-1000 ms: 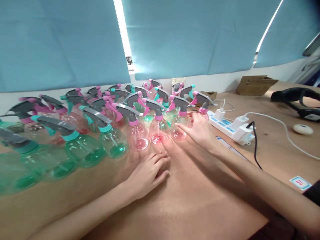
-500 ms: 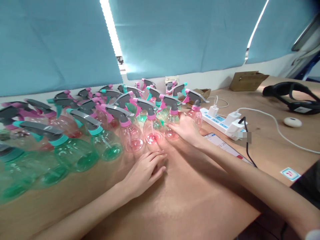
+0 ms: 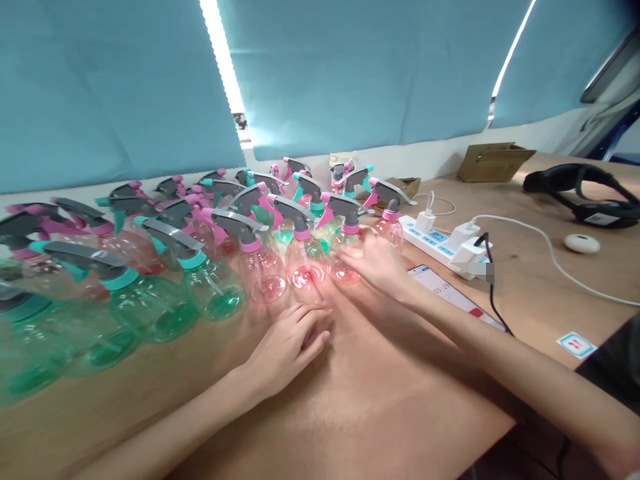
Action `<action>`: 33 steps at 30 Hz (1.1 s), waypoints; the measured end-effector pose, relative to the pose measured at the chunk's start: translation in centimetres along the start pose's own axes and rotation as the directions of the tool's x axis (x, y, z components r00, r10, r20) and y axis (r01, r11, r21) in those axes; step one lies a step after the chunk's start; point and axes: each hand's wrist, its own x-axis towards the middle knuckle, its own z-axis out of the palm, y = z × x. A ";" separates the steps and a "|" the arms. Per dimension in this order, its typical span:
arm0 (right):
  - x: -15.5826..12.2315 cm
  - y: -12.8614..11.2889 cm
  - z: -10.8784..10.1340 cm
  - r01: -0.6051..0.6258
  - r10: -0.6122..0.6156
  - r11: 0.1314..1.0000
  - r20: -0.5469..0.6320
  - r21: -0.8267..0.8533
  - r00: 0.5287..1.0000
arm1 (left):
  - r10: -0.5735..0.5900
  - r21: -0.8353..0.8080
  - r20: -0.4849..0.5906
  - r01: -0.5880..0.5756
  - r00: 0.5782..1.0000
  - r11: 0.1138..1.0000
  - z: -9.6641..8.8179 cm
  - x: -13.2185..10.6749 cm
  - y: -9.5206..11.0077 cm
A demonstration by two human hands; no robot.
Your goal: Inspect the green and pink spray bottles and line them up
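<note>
My right hand [image 3: 380, 263] is closed round the side of a clear pink spray bottle [image 3: 343, 272] with a pink collar and grey-and-pink trigger head. That bottle stands upright on the table at the right end of the front row. Beside it on the left is another pink spray bottle [image 3: 306, 265], and a further pink one [image 3: 393, 230] stands behind my right hand. My left hand [image 3: 290, 343] lies on the table in front of the row, fingers stretched out and loosely bent, holding nothing. Green spray bottles [image 3: 213, 287] continue the row leftward.
More spray bottles crowd toward the wall. Right of my right hand are a white power strip [image 3: 437, 243] with plugs and cables, and a phone [image 3: 455, 297]. Farther right lie a white oval object [image 3: 582, 244], a black headset [image 3: 585, 193], a cardboard box [image 3: 495, 163] and a small card [image 3: 576, 345].
My right hand and the pink spray bottle in it have shifted very slightly right, away from the neighbouring bottle. My left hand stays almost where it was.
</note>
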 end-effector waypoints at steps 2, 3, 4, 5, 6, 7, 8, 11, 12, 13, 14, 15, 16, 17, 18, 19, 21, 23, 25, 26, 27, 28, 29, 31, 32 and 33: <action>-0.3 0.1 -0.1 0.007 -0.007 1.000 -0.002 0.005 1.000 | -0.011 -0.008 -0.008 0.011 1.000 1.000 0.0 0.0 0.1; -0.5 0.1 -0.2 0.009 -0.009 1.000 -0.002 0.007 1.000 | -0.018 -0.012 -0.012 0.018 1.000 1.000 0.0 0.0 0.1; -0.6 0.1 -0.2 0.007 -0.007 1.000 -0.001 0.007 1.000 | -0.024 -0.016 -0.015 0.024 1.000 1.000 0.0 -0.1 0.2; -0.7 0.1 -0.3 0.004 -0.004 1.000 0.000 0.006 1.000 | -0.030 -0.020 -0.015 0.030 0.999 0.999 0.0 -0.1 0.2; -0.8 0.1 -0.5 -0.002 0.002 1.000 0.003 0.004 1.000 | -0.035 -0.025 -0.015 0.035 0.999 0.999 0.0 -0.2 0.3; -0.9 0.1 -0.6 -0.008 0.008 1.000 0.007 0.000 1.000 | -0.042 -0.029 -0.015 0.042 0.999 0.999 0.0 -0.3 0.4; -1.2 0.1 -0.8 -0.015 0.015 1.000 0.010 -0.005 1.000 | -0.051 -0.034 -0.016 0.050 0.999 0.998 0.0 -0.4 0.5; -2.3 0.0 -1.7 -0.031 0.032 0.999 0.015 -0.021 0.999 | -0.090 -0.050 -0.034 0.088 0.995 0.995 0.1 -0.8 0.7; -2.9 -0.1 -2.0 -0.038 0.038 0.999 0.016 -0.024 0.999 | -0.107 -0.056 -0.044 0.104 0.993 0.993 0.1 -0.9 0.7; -3.5 -0.2 -2.3 -0.040 0.040 0.999 0.019 -0.022 0.999 | -0.122 -0.065 -0.053 0.119 0.991 0.991 0.2 -1.1 0.8; -4.2 -0.3 -2.6 -0.034 0.035 0.999 0.022 -0.016 0.999 | -0.136 -0.074 -0.062 0.131 0.989 0.989 0.3 -1.2 0.8; -5.0 -0.5 -3.0 -0.026 0.026 1.000 0.022 -0.005 0.999 | -0.147 -0.084 -0.069 0.141 0.987 0.986 0.4 -1.3 0.9; -5.7 -0.7 -3.2 0.002 -0.002 1.000 0.022 0.006 1.000 | -0.156 -0.092 -0.076 0.149 0.985 0.985 0.4 -1.4 1.0; -6.5 -1.0 -3.5 0.032 -0.032 0.999 0.014 0.006 0.999 | -0.166 -0.102 -0.083 0.157 0.983 0.982 0.5 -1.5 1.1; -7.2 -1.4 -3.7 0.052 -0.052 0.999 0.012 0.001 0.999 | -0.179 -0.116 -0.089 0.168 0.980 0.979 0.6 -1.6 1.2; -7.8 -1.9 -3.9 0.070 -0.070 0.998 0.025 -0.003 0.997 | -0.191 -0.132 -0.095 0.178 0.977 0.975 0.8 -1.7 1.3; -8.9 -3.0 -4.2 0.083 -0.082 0.997 0.051 -0.008 0.995 | -0.207 -0.172 -0.102 0.188 0.973 0.967 1.0 -2.0 1.7; -9.9 -4.3 -4.4 0.087 -0.087 0.996 0.091 -0.002 0.992 | -0.201 -0.216 -0.112 0.174 0.973 0.961 1.1 -2.4 2.1; -10.6 -5.6 -4.6 0.100 -0.102 0.995 0.162 0.022 0.982 | -0.187 -0.274 -0.128 0.146 0.974 0.951 1.2 -3.0 2.7; -11.0 -6.2 -4.7 0.107 -0.114 0.993 0.206 0.046 0.972 | -0.187 -0.320 -0.134 0.136 0.973 0.938 1.1 -3.3 2.9; -11.2 -6.7 -4.8 0.114 -0.130 0.990 0.247 0.079 0.960 | -0.189 -0.380 -0.129 0.128 0.973 0.916 1.1 -3.6 3.2; -11.4 -7.1 -5.0 0.125 -0.153 0.985 0.275 0.119 0.949 | -0.193 -0.445 -0.120 0.121 0.974 0.887 1.0 -4.0 3.5; -11.5 -7.4 -5.2 0.141 -0.185 0.976 0.293 0.163 0.938 | -0.193 -0.501 -0.105 0.116 0.976 0.858 0.9 -4.4 3.7; -11.6 -7.9 -5.7 0.181 -0.247 0.956 0.301 0.232 0.921 | -0.185 -0.554 -0.070 0.116 0.980 0.824 0.5 -5.2 3.9; -11.5 -8.2 -5.8 0.200 -0.273 0.947 0.301 0.252 0.914 | -0.182 -0.557 -0.060 0.119 0.981 0.822 0.3 -5.5 4.0; -11.4 -8.4 -5.9 0.215 -0.296 0.938 0.309 0.272 0.904 | -0.185 -0.555 -0.056 0.124 0.981 0.823 0.1 -5.8 4.0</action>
